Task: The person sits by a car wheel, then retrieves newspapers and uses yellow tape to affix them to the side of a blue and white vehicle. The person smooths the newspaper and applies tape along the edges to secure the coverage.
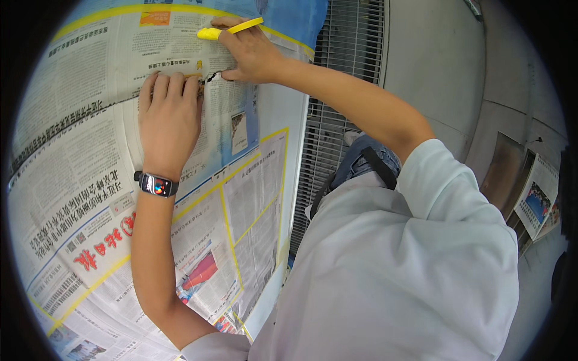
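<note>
Newspaper sheets (78, 150) cover the broad surface before me, with strips of yellow tape (229, 216) along their edges. My left hand (170, 120), a black-strapped watch (158, 185) on its wrist, lies palm down on the paper, fingers slightly bent and tips at a crease. Farther off and to the right, my right hand (256, 54) has its fingers hooked through a yellow ring (245, 24) that looks like a roll of narrow tape. Its thumb touches the paper beside a small ragged black-and-white spot (214, 76), perhaps a tear. The left fingertips are just left of that spot.
A blue sheet (295, 21) shows beyond the papers at the far edge. Along the right side runs a pale edge (295, 156), then a metal floor grating (352, 54) and grey paving (433, 54). At far right stands a rack with a newspaper (536, 198).
</note>
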Action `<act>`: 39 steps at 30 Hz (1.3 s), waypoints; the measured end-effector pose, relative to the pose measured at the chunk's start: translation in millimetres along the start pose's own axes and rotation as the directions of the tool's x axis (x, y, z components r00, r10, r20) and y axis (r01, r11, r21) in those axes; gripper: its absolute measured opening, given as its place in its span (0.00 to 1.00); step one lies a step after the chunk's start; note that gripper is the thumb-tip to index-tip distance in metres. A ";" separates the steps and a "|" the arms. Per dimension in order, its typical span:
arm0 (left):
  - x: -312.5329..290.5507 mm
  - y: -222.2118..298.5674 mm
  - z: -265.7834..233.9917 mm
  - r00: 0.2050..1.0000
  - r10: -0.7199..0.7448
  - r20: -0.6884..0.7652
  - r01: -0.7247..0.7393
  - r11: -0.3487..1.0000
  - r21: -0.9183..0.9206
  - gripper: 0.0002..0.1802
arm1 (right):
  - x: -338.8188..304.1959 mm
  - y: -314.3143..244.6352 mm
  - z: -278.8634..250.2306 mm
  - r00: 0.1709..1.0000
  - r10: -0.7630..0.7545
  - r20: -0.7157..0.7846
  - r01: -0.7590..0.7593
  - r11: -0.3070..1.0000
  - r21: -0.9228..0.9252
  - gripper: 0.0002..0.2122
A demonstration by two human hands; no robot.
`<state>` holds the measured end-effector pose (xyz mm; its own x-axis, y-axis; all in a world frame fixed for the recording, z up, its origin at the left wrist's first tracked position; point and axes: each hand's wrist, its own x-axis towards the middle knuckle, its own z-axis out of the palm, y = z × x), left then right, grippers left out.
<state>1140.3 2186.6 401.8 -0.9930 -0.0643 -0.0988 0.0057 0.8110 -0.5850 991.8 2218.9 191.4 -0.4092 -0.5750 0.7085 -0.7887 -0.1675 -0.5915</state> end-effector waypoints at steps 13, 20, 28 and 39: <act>8.1 46.2 80.2 0.945 0.267 0.191 -0.267 0.963 -0.027 0.26 | -77.6 43.3 -7.6 0.944 0.329 0.002 -0.329 0.944 0.033 0.27; 29.2 79.7 118.1 0.903 0.240 0.357 -0.275 0.960 0.050 0.28 | -160.4 23.1 13.5 0.843 0.426 0.329 -0.492 0.858 0.147 0.23; 31.9 91.9 141.7 0.938 0.179 0.298 -0.246 0.947 0.205 0.25 | -163.0 13.3 30.5 0.699 0.558 0.448 -0.669 0.731 0.134 0.24; 33.2 119.3 168.6 0.873 0.144 0.466 -0.245 0.955 0.165 0.31 | -233.9 21.8 -6.2 0.489 0.653 0.579 -0.788 0.615 -0.028 0.22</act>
<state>1127.8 2183.1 193.0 -0.8111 -0.2106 -0.5456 0.2684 0.6948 -0.6673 1067.5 2354.8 15.2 -0.4491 -0.8541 -0.2624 -0.1754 0.3723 -0.9114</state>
